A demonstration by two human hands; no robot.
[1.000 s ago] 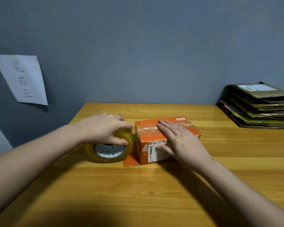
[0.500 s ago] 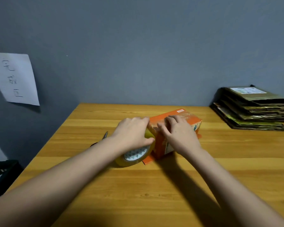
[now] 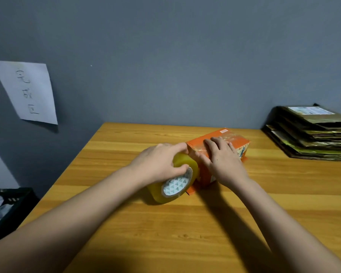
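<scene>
Head view: the tape roll (image 3: 175,182) is gripped by the curled left hand (image 3: 158,162) against the orange box (image 3: 222,146) on the table (image 3: 165,233); the box top is pressed by the flat right hand (image 3: 222,160).

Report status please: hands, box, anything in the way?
Left hand grips tape roll against orange box. Right hand presses flat on box top. Cardboard stack apart, not in the way.

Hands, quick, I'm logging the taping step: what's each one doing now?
Left hand: grips the yellowish roll of clear packing tape.
Right hand: open, fingers pressing flat on the taped orange cardboard box.
</scene>
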